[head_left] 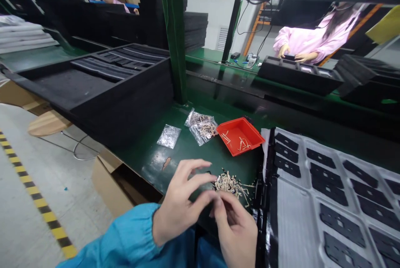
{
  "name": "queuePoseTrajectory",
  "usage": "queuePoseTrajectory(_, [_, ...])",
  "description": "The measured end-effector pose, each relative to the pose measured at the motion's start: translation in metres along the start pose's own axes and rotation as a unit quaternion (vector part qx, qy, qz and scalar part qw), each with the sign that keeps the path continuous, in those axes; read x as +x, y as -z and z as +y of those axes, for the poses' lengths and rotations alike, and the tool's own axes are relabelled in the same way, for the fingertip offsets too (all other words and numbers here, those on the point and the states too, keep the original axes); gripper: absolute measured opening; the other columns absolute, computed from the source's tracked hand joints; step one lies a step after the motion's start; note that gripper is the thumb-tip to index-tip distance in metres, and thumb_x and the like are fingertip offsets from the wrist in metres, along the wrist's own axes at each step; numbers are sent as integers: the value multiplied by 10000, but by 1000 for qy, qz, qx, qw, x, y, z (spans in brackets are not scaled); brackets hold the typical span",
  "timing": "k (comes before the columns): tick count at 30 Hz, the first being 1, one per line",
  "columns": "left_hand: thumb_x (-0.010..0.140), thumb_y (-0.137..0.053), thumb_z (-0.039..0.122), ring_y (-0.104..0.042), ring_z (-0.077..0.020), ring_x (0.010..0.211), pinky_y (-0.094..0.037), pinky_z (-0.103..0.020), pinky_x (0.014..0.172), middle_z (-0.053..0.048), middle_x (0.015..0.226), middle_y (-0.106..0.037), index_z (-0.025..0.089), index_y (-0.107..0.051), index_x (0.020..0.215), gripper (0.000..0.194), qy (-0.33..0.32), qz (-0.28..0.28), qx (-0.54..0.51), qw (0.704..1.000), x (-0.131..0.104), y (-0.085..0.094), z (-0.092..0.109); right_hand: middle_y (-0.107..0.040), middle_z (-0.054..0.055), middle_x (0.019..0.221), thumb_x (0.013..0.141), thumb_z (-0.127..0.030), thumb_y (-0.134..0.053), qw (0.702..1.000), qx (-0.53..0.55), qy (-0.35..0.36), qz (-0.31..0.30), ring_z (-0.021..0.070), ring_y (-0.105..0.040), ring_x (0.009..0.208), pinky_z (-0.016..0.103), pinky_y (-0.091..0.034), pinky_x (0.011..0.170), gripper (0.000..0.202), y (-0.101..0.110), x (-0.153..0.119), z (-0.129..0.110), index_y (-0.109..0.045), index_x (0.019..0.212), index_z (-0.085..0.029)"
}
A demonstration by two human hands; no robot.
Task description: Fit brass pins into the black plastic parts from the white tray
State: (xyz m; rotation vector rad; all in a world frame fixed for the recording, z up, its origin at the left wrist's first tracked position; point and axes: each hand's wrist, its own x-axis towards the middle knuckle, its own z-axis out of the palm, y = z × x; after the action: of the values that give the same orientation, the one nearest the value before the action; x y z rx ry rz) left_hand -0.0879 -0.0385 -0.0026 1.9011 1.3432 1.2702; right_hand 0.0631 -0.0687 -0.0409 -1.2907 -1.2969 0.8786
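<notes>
My left hand [187, 197] is above the green table's near edge, its thumb tip meeting the fingertips of my right hand [234, 226]. The upper fingers of my left hand are spread and curved. My right hand's thumb and fingers are pinched together; whatever lies between them is too small or hidden. Just beyond the fingertips lies a loose pile of small beige and black strips [229, 184]. Behind it, a red tray [239, 132] holds a few similar strips. Clear bags of small parts [204, 128] and a flat clear bag [168, 136] lie to its left.
A white tray [295, 214] with several flat black parts stands at the right. Stacked black foam trays [125, 101] rise at the left, beside a green post [175, 39]. Across the bench, a person in pink sleeves [303, 43] handles a black tray [296, 77].
</notes>
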Motion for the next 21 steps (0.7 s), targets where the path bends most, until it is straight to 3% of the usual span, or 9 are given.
queuePoseTrajectory(3, [868, -821, 241, -641, -208, 823, -545, -299, 697, -51, 906, -655, 271, -869, 858, 58, 123, -20, -148, 981, -2, -5, 6, -778, 27, 839, 995, -304, -628, 999, -3, 45, 16, 137, -735, 717, 213, -602, 688, 190, -8, -4, -9, -782, 908, -236])
queuePoseTrajectory(5, [856, -831, 242, -610, -172, 727, -504, -253, 608, -36, 795, -608, 231, -853, 734, 125, 178, 15, -213, 961, 3, -5, 2, -745, 9, 791, 991, -258, -622, 997, -3, 74, 18, 121, -694, 663, 217, -583, 668, 174, -13, -7, -17, -772, 902, -244])
queuePoseTrajectory(7, [909, -783, 244, -558, -131, 652, -473, -216, 579, -4, 717, -578, 218, -815, 746, 169, 177, 92, -240, 950, 12, 2, -6, -744, 1, 782, 962, -191, -642, 992, -22, 119, 46, 125, -693, 658, 233, -585, 683, 146, -14, -6, -24, -769, 932, -256])
queuePoseTrajectory(10, [1035, -649, 312, -432, -92, 558, -415, -165, 538, 57, 633, -493, 259, -730, 892, 172, 140, 223, -264, 928, 28, 22, -16, -797, 16, 844, 910, -133, -686, 958, -94, 203, 179, 176, -762, 763, 299, -626, 775, 199, -9, 9, -24, -785, 1006, -277])
queuePoseTrajectory(11, [1051, -631, 342, -428, -91, 553, -414, -159, 532, 61, 638, -501, 266, -709, 920, 171, 129, 245, -270, 922, 32, 28, -17, -806, 31, 859, 904, -158, -710, 945, -105, 210, 226, 194, -771, 777, 321, -638, 768, 175, -7, 18, -22, -791, 1009, -272])
queuePoseTrajectory(12, [1052, -635, 363, -455, -91, 558, -432, -161, 532, 56, 658, -541, 264, -704, 929, 172, 123, 246, -275, 921, 36, 33, -16, -802, 51, 859, 878, -228, -771, 961, -79, 149, 219, 196, -758, 749, 321, -641, 726, 84, -5, 28, -19, -799, 954, -250])
queuePoseTrajectory(14, [1019, -688, 354, -540, -102, 558, -480, -185, 521, 20, 696, -641, 233, -735, 910, 169, 122, 200, -280, 931, 39, 34, -11, -803, 96, 954, 870, -412, -801, 991, -25, 3, 134, 169, -722, 684, 271, -603, 574, 255, -6, 46, -13, -798, 1005, -196])
queuePoseTrajectory(17, [978, -718, 263, -615, -127, 517, -525, -213, 493, -26, 680, -715, 193, -789, 881, 139, 135, 68, -261, 953, 35, 22, -1, -813, 114, 922, 902, -649, -698, 996, 49, -41, 55, 134, -676, 537, 246, -566, 467, 580, -13, 54, -11, -763, 1184, -146])
queuePoseTrajectory(21, [1013, -613, 216, -680, -141, 578, -566, -209, 534, -2, 722, -733, 251, -765, 1080, 170, 126, -41, -201, 970, 23, 14, 1, -727, 34, 662, 907, -626, -714, 992, 109, -52, 26, 107, -618, 472, 192, -511, 443, 460, -17, 37, -19, -781, 856, -174])
